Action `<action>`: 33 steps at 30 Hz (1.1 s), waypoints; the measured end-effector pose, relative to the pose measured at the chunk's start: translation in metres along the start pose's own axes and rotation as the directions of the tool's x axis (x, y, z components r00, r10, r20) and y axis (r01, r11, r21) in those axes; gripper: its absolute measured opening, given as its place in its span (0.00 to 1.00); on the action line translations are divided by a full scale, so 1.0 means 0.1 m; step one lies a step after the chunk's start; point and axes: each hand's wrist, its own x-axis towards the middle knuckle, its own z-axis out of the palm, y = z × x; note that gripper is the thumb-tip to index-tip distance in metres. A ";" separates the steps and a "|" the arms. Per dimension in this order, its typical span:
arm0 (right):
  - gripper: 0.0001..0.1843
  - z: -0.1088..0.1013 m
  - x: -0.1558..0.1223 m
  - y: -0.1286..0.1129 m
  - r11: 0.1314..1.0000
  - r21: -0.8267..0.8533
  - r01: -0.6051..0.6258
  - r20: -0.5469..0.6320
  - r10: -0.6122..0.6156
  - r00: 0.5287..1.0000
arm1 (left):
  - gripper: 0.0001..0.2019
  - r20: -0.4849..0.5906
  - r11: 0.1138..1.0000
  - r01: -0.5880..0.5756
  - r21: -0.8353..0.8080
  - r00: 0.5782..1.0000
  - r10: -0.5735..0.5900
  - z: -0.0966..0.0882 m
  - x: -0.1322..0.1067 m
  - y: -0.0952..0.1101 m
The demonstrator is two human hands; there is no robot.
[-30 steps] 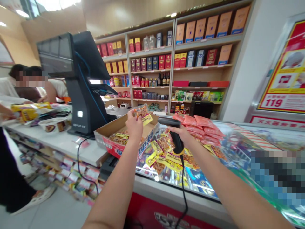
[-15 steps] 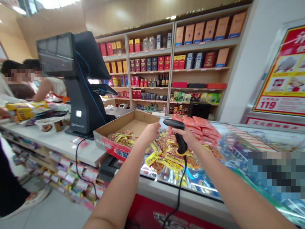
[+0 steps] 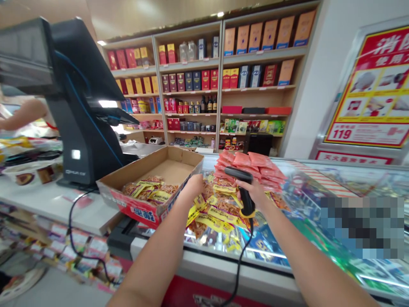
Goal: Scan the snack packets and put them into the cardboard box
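Note:
A black barcode scanner point(image 3: 244, 189) with a yellow ring at its base is in my right hand point(image 3: 254, 192), its fingers wrapped round the grip. Its head points left, over the yellow-labelled snack packets point(image 3: 223, 213) spread on the glass counter. My left hand point(image 3: 194, 187) is beside the right wall of a shallow cardboard box point(image 3: 174, 157), at the left edge of these packets. It looks curled closed, but its fingertips and anything in them are hidden. More of the same packets lie inside the box.
Pink packets point(image 3: 249, 160) are stacked behind the scanner. At left stands a black checkout terminal point(image 3: 86, 123); a cable point(image 3: 70, 221) droops from that counter. The scanner's cord point(image 3: 240, 260) hangs over the counter front. Shelves point(image 3: 188, 91) of boxes and bottles line the back.
The view has turned rightward and moved closer to the box. My left hand has come down beside the box's right wall. My right hand still holds the scanner over the packets.

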 end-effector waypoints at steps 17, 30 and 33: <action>0.16 0.01 -0.08 0.01 0.999 0.025 0.036 0.140 -0.039 0.989 | 0.12 -0.259 0.962 -0.056 -0.269 0.966 -0.016 0.24 -0.10 0.18; 0.13 0.02 -0.10 0.00 0.997 0.067 0.027 0.120 -0.035 0.992 | 0.12 -0.284 0.973 -0.071 -0.219 0.959 0.006 0.22 -0.10 0.16; 0.13 0.01 -0.10 0.01 0.997 0.076 0.024 0.131 -0.034 0.991 | 0.12 -0.287 0.973 -0.066 -0.223 0.958 -0.001 0.22 -0.08 0.14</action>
